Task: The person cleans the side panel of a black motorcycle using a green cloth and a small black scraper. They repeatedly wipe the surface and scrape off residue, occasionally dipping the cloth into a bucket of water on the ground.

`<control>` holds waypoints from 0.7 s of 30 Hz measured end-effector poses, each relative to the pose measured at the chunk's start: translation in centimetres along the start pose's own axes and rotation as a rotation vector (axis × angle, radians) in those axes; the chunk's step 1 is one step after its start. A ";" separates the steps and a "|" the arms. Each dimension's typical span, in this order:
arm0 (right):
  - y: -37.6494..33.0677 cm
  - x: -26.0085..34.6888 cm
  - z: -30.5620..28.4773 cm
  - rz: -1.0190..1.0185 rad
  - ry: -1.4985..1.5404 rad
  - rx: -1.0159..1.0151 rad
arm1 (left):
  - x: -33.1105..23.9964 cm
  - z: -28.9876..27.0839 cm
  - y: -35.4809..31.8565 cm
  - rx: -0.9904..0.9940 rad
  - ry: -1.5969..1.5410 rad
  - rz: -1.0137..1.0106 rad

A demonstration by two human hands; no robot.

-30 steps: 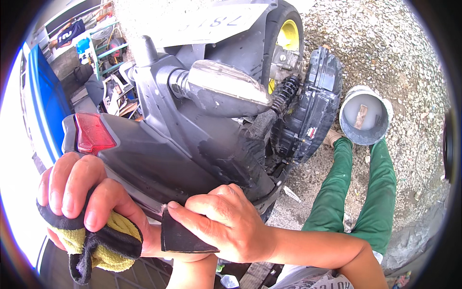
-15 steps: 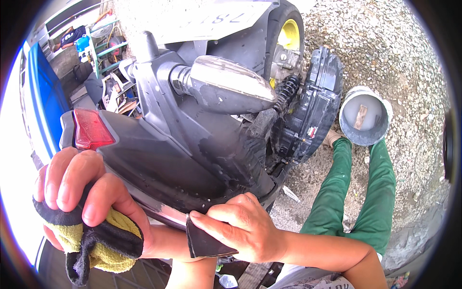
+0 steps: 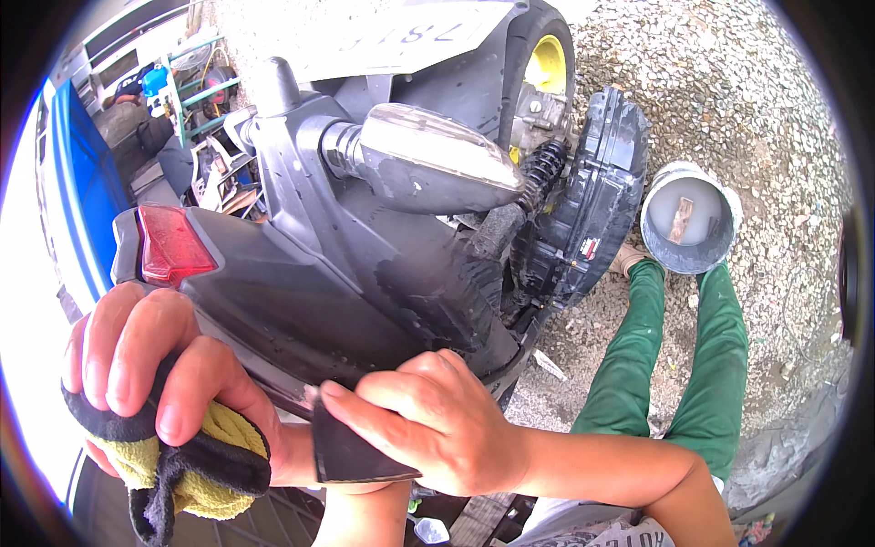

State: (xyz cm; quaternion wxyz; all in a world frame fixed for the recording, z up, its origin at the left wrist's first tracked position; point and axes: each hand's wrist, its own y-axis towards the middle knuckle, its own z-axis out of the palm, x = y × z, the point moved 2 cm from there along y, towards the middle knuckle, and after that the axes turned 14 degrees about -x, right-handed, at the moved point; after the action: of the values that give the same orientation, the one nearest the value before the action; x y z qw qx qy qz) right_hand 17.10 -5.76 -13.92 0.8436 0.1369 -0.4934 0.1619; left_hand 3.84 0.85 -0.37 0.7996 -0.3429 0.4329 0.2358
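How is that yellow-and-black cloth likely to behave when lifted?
The cloth is probably floppy, given how it folds and bunches in the left hand. Its fuzzy texture suggests little slipperiness, and its soft folds make breakage unlikely.

Left hand [image 3: 205, 374] curled — right hand [image 3: 447, 424] pinching near left wrist [image 3: 296, 458].

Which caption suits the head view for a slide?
Left hand grips a yellow-black cloth; right hand holds a black sheet at a scooter tail.

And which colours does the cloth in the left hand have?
The cloth is yellow and black; the head view shows it best.
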 end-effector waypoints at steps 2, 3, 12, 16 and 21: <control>-2.0 -0.8 -0.9 0.006 -0.044 0.009 | 0.5 -0.5 0.8 0.008 -0.013 -0.039; -1.9 -0.7 -1.0 0.008 -0.048 0.006 | 0.5 -0.5 0.8 0.000 -0.011 -0.046; -1.3 -0.3 -1.2 0.028 -0.050 0.004 | 0.2 -0.7 1.0 0.024 -0.024 -0.086; 0.7 -0.3 -0.2 -0.023 -0.037 -0.024 | 1.1 -0.3 0.5 0.035 -0.088 -0.055; -1.4 -0.4 -1.4 0.028 -0.070 0.011 | -0.2 -0.8 0.8 0.221 -0.075 -0.183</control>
State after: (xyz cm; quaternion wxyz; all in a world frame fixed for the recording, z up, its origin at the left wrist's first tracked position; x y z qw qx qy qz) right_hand 18.59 -6.52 -15.01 0.8226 0.1404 -0.5236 0.1716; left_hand 2.77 0.73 -0.75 0.8663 -0.2818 0.3929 0.1254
